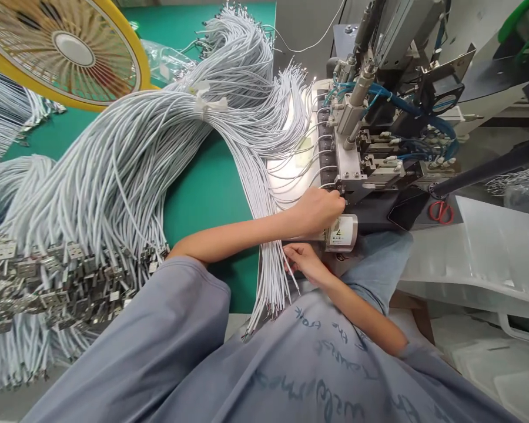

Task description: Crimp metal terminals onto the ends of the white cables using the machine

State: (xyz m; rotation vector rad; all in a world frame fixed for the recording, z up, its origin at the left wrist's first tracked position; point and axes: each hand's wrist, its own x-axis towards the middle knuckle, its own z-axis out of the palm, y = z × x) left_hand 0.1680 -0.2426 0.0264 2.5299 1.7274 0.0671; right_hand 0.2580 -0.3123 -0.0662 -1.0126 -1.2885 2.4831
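Observation:
My left hand (321,210) reaches across to the front of the machine (370,153), its fingers pinched on a thin white cable end at the machine's slots (326,176). Lower down, close to my body, my right hand (303,260) is closed on one white cable pulled from the hanging strand of cables (268,258). A big tied bundle of white cables (158,153) lies over the green table (203,194) to the left.
A yellow fan (66,50) stands at the top left. Metal connector ends (57,276) pile up at the left. Red scissors (441,211) lie right of the machine, beside clear plastic trays (480,258). A small cylindrical motor (341,233) sits under the machine.

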